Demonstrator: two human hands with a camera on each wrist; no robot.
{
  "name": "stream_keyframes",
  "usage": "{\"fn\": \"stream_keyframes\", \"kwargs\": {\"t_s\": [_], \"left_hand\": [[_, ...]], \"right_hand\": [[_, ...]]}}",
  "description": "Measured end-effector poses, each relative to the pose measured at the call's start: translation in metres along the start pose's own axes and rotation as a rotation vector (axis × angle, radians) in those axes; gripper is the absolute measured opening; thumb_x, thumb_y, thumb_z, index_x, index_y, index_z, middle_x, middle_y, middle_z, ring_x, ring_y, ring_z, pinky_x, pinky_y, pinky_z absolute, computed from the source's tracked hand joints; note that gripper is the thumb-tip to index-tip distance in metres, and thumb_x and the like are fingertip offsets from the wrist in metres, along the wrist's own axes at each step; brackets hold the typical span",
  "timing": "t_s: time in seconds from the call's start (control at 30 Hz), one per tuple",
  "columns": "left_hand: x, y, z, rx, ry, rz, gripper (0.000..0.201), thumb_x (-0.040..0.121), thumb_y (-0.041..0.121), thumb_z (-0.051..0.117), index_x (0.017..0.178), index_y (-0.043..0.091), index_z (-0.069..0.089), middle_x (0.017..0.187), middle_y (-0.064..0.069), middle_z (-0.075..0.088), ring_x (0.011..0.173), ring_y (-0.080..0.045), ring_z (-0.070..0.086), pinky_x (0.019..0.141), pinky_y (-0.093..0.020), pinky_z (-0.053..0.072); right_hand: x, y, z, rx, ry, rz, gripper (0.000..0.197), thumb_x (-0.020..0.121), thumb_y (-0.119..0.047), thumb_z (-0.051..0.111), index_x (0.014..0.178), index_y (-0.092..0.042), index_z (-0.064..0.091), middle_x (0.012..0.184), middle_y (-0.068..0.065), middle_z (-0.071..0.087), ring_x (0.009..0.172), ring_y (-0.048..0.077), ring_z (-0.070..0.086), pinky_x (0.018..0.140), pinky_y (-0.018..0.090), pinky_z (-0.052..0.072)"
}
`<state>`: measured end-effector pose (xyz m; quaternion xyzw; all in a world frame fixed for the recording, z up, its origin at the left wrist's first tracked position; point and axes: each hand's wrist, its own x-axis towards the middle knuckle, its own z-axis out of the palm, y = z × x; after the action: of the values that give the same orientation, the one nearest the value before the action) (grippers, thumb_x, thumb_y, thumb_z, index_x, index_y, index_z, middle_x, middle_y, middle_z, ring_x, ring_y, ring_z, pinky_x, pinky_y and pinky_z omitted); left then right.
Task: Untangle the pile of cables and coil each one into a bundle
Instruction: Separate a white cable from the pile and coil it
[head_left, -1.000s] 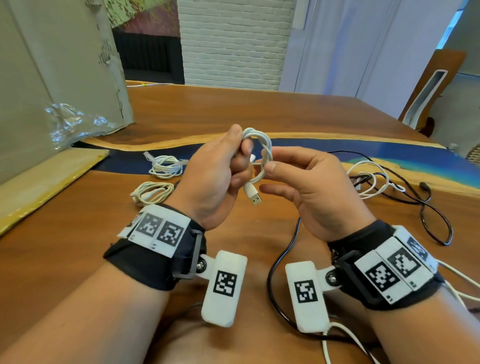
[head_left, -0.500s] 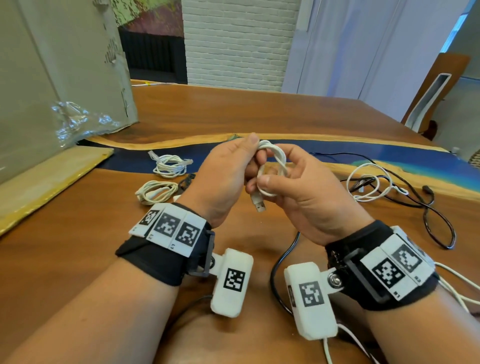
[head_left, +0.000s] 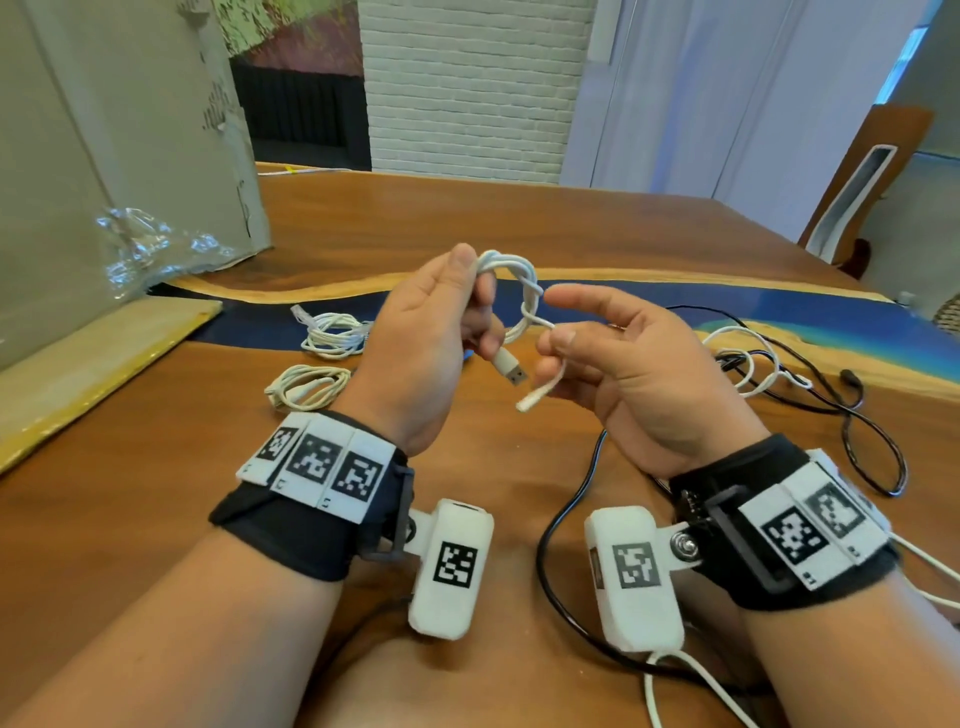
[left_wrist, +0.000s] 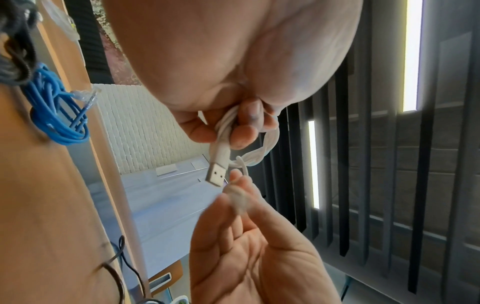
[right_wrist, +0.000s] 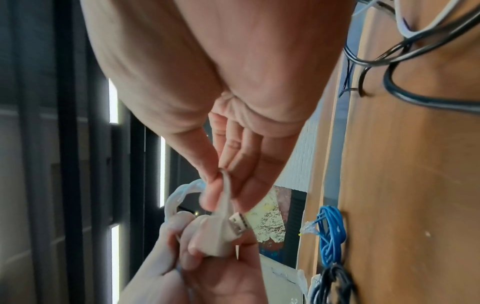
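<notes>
A white USB cable (head_left: 511, 273) is wound into a small coil and held above the wooden table (head_left: 519, 218). My left hand (head_left: 475, 301) grips the coil, thumb on top, and the USB plug (head_left: 511, 371) hangs below its fingers. My right hand (head_left: 563, 345) pinches the cable's free tail just right of the coil, where the tail wraps round it; the index finger is stretched out. The small connector (head_left: 530, 402) dangles under that hand. In the left wrist view the plug (left_wrist: 217, 174) points at the right hand's fingertips (left_wrist: 237, 174). The right wrist view shows the pinched tail (right_wrist: 226, 197).
Two coiled white bundles (head_left: 332, 335) (head_left: 306, 387) lie left of my hands; a coiled blue cable (left_wrist: 57, 115) shows in the wrist views. A tangle of black and white cables (head_left: 769, 364) lies to the right. A black cable (head_left: 550, 545) runs between my wrists. A cardboard box (head_left: 104, 156) stands at the left.
My hands were together on the coil; the right hand has drawn the tail out to the right, and the small connector now hangs free below it.
</notes>
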<state>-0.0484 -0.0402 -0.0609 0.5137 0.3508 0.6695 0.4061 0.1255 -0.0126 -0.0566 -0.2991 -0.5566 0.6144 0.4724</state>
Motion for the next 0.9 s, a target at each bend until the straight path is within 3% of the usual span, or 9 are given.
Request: {"fn": "stream_keyframes", "kwargs": {"t_s": [0.07, 0.13, 0.23, 0.3, 0.37, 0.5, 0.63, 0.77, 0.9], "left_hand": [[-0.001, 0.003, 0.002, -0.086, 0.025, -0.045, 0.043, 0.112, 0.032, 0.029, 0.08, 0.013, 0.051, 0.058, 0.002, 0.029, 0.055, -0.017, 0.04, 0.057, -0.024, 0.041], [-0.002, 0.006, 0.003, -0.197, 0.036, -0.093, 0.044, 0.111, 0.036, 0.028, 0.081, 0.014, 0.051, 0.06, 0.002, 0.027, 0.053, -0.016, 0.038, 0.056, -0.025, 0.041], [-0.002, 0.01, 0.002, -0.344, 0.024, -0.152, 0.046, 0.111, 0.04, 0.027, 0.079, 0.017, 0.051, 0.06, 0.004, 0.026, 0.05, -0.014, 0.041, 0.058, -0.028, 0.042], [-0.003, 0.012, 0.004, -0.432, -0.009, -0.191, 0.047, 0.111, 0.041, 0.028, 0.077, 0.019, 0.051, 0.06, 0.005, 0.026, 0.05, -0.013, 0.043, 0.058, -0.029, 0.044], [-0.005, 0.013, 0.007, -0.494, -0.05, -0.218, 0.047, 0.11, 0.042, 0.028, 0.077, 0.018, 0.052, 0.061, 0.004, 0.024, 0.051, -0.013, 0.044, 0.061, -0.031, 0.045], [-0.006, 0.012, 0.01, -0.429, -0.045, -0.214, 0.047, 0.11, 0.042, 0.026, 0.079, 0.018, 0.051, 0.061, 0.003, 0.025, 0.051, -0.015, 0.047, 0.057, -0.03, 0.047], [-0.005, 0.01, 0.01, -0.371, 0.002, -0.196, 0.047, 0.111, 0.041, 0.026, 0.08, 0.016, 0.051, 0.062, 0.002, 0.026, 0.052, -0.017, 0.049, 0.057, -0.028, 0.048], [-0.005, 0.009, 0.011, -0.306, 0.018, -0.171, 0.045, 0.111, 0.04, 0.027, 0.081, 0.015, 0.051, 0.06, 0.002, 0.027, 0.052, -0.018, 0.05, 0.057, -0.029, 0.048], [-0.006, 0.01, 0.011, -0.308, 0.021, -0.173, 0.044, 0.11, 0.041, 0.028, 0.084, 0.014, 0.051, 0.062, 0.001, 0.026, 0.055, -0.019, 0.051, 0.054, -0.034, 0.05]], "right_hand": [[0.0, 0.0, -0.001, -0.086, -0.02, -0.027, 0.024, 0.093, 0.006, 0.063, 0.115, -0.003, 0.068, 0.079, 0.012, 0.073, 0.051, 0.015, 0.056, 0.057, 0.031, 0.055], [0.0, 0.0, -0.002, -0.205, -0.026, -0.091, 0.015, 0.092, 0.005, 0.067, 0.103, -0.004, 0.073, 0.082, 0.013, 0.075, 0.048, 0.015, 0.051, 0.054, 0.029, 0.052], [-0.001, 0.0, -0.001, -0.348, -0.033, -0.178, 0.011, 0.089, 0.001, 0.072, 0.095, -0.007, 0.078, 0.088, 0.013, 0.079, 0.067, 0.02, 0.069, 0.068, 0.029, 0.058], [-0.002, 0.003, 0.002, -0.444, -0.01, -0.238, 0.008, 0.086, -0.005, 0.079, 0.089, -0.012, 0.08, 0.086, 0.009, 0.079, 0.08, 0.017, 0.073, 0.075, 0.029, 0.06], [-0.001, 0.008, 0.006, -0.505, 0.007, -0.273, 0.006, 0.085, -0.012, 0.081, 0.083, -0.017, 0.08, 0.076, 0.005, 0.076, 0.071, 0.013, 0.067, 0.067, 0.029, 0.056], [0.0, 0.008, 0.005, -0.445, 0.008, -0.264, 0.008, 0.095, -0.005, 0.069, 0.09, -0.008, 0.074, 0.074, 0.011, 0.07, 0.058, 0.023, 0.063, 0.059, 0.035, 0.055], [-0.003, 0.002, 0.005, -0.218, -0.022, -0.13, 0.021, 0.099, 0.007, 0.052, 0.094, -0.004, 0.069, 0.073, 0.012, 0.068, 0.055, 0.026, 0.063, 0.058, 0.037, 0.057], [-0.003, 0.003, 0.004, -0.23, -0.076, -0.089, 0.015, 0.093, 0.007, 0.062, 0.102, -0.004, 0.068, 0.075, 0.011, 0.069, 0.057, 0.022, 0.06, 0.051, 0.033, 0.051], [-0.004, 0.006, 0.006, -0.193, -0.137, -0.049, 0.032, 0.087, 0.01, 0.07, 0.116, -0.002, 0.063, 0.085, 0.019, 0.072, 0.064, 0.025, 0.065, 0.053, 0.03, 0.054]]}}
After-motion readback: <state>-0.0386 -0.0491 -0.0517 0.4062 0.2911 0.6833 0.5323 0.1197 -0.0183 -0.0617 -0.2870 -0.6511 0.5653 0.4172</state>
